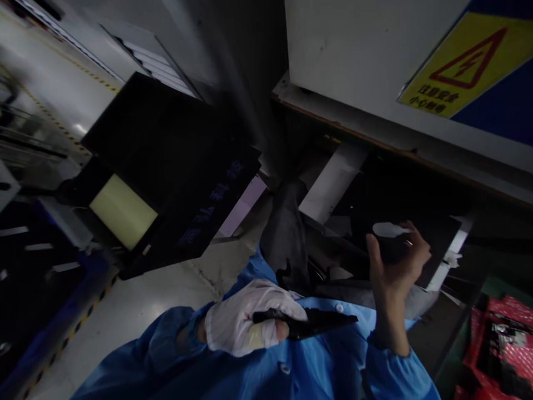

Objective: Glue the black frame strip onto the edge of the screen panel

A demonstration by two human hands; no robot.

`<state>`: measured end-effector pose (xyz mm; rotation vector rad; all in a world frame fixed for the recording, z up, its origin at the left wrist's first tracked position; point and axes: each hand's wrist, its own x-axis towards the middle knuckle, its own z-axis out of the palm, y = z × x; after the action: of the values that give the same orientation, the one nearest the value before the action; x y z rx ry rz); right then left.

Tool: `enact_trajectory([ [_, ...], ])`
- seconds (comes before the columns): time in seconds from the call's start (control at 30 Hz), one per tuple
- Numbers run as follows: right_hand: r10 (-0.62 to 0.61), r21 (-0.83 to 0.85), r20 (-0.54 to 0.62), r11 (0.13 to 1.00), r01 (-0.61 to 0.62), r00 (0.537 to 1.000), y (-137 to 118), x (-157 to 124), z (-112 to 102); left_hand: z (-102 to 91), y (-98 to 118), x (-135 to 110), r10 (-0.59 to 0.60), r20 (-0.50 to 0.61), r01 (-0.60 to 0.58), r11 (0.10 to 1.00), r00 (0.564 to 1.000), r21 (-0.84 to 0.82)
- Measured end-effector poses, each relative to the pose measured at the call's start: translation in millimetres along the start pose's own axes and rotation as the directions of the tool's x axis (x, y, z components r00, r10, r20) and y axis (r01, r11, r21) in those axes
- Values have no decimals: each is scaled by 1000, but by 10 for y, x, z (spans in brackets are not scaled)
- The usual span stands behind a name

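a flat black piece [322, 323] is being held just in front of the blue coat [245, 372] by the left hand [247, 319], its white-gloved fingers being folded over one end and the thumb being pressed against the near side. by the bare right hand [395, 264], a small translucent bottle [387, 230] is being held up before a dark surface [441, 233], its narrow end being met by the fingertips. the right thumb is being spread away from the fingers, and how firmly the bottle is being pinched cannot be told.

judging by this, the piece is being steadied while the bottle is being handled; the two are being held well apart. for the next move, a quiet left grip and a surer right pinch are probably being called for.

the long axis of the piece is being laid crosswise to the body, almost level, its tapered free end being pointed to the right. the bottle is also being held nearly level, its rounded end being turned left and its narrow end right. farther right, dark items are being surrounded by red bubble wrap [477, 345].
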<state>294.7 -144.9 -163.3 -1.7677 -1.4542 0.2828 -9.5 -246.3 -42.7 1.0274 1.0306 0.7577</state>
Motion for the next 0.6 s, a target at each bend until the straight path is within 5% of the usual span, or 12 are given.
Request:
enact_trajectory([
  [0.3,55,-9,-48,998,-55,997,41,50,240,-87,-55,10,114,133,-143,963,985,228],
  [0.43,69,110,-11,992,-67,998,-89,4,51,-155,-66,90,332,259,-406,853,907,328],
  [0.6,54,228,62,971,-66,997,-325,-195,-323,-179,-89,120,275,283,-361,875,919,322],
])
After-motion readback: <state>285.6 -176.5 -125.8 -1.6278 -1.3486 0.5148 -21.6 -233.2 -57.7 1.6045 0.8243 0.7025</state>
